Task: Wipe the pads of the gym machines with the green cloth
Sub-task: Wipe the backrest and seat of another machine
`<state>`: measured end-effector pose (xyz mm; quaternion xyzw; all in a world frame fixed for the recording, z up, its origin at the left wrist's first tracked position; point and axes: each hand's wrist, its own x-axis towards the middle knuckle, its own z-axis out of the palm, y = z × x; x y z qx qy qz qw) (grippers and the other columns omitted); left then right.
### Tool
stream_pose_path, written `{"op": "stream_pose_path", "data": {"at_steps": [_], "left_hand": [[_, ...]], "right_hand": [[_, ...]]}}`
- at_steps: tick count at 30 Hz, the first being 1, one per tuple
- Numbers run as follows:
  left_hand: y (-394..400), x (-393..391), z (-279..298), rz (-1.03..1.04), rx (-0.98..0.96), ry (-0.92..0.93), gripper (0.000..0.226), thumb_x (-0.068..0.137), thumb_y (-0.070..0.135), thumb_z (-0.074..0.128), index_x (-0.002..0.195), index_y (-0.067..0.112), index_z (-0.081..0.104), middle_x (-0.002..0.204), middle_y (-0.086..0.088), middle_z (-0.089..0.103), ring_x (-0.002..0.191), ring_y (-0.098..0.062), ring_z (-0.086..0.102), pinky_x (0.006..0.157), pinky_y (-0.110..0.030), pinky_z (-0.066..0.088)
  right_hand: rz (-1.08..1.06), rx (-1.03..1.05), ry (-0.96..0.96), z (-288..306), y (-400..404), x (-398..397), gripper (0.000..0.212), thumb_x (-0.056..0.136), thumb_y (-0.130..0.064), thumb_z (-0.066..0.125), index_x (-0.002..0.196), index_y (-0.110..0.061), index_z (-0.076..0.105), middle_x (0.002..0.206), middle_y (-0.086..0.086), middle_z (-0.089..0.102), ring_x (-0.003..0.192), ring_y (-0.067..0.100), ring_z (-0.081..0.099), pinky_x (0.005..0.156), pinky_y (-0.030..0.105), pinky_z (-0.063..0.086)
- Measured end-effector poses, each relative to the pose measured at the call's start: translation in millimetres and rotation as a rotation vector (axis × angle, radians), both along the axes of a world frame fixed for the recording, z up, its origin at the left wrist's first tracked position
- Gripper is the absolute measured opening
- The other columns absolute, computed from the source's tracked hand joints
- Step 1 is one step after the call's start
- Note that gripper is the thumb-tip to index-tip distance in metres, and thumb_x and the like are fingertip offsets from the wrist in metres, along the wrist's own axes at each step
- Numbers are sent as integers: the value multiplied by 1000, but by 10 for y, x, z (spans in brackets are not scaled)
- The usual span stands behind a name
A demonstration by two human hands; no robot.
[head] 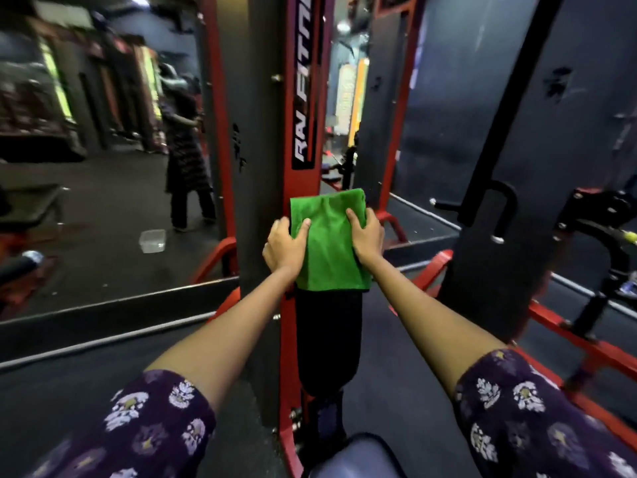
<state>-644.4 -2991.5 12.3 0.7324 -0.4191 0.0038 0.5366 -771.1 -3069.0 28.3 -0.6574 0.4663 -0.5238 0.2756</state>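
The green cloth point(329, 239) is in the middle of the frame, spread flat over the top part of a long black pad point(327, 336). The pad runs up a red post point(296, 108) on a gym machine.

Both hands are on the cloth. The left hand point(284, 248) holds the cloth's left edge, with the thumb on the front and the fingers curled round the side of the pad. The right hand point(367, 238) does the same on the right edge. So the hands are a little apart, one on each side, and both are gripping the cloth against the pad.

How far along is the job? It looks like the wipe on this pad is under way. The cloth covers only the top part. The lower part of the pad, down toward the bottom middle of the frame, is bare and dark. It is too dark to tell if that part is clean or not. A gray rounded seat point(355, 458) at the bottom edge of the frame may need a wipe too.

There is more to do after this. Another black and red machine point(586, 236) stands at the right of the frame. A big mirror point(103, 150) fills the left side, and it shows a clear plastic box point(152, 240) on the floor.
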Motion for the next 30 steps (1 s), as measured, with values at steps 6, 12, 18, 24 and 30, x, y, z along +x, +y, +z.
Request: {"op": "stream_pose_path", "data": {"at_steps": [6,12,18,24,30], "left_hand": [[-108,-74,131,95,123,42,47,83,56,59,86,10,53,100,-14,61,97,-34,59,75,-38,43],[-224,-144,207,116,119,-114,52,78,51,69,95,5,51,106,-12,51,105,-29,51,82,-40,42],[-410,-184,238,145,81,-263,36,81,36,69,96,6,57,102,-11,59,104,-30,52,87,-38,36],[-397,-39,202,-106,-108,-39,31,65,27,60,86,4,61,83,-10,59,80,-20,51,75,-33,38],[-489,56,282,-276,-327,227,10,79,15,54,89,12,53,86,0,58,82,-12,53,75,-24,42]], "right_hand": [[-27,61,219,114,-395,-7,47,91,-48,54,112,-6,53,108,24,64,102,40,59,76,40,44],[-36,-27,223,196,-445,-57,41,92,-32,57,124,-8,46,118,20,53,105,37,55,82,42,44],[122,-392,404,76,-242,111,54,90,-53,39,122,-14,61,135,7,53,131,38,36,105,57,29],[109,-116,424,-114,-116,208,65,87,-72,29,146,-44,21,159,0,-14,142,39,-18,106,69,-5],[66,-166,509,-218,-120,285,92,60,-86,12,145,-51,3,158,-4,-14,143,37,-12,107,67,4]]}}
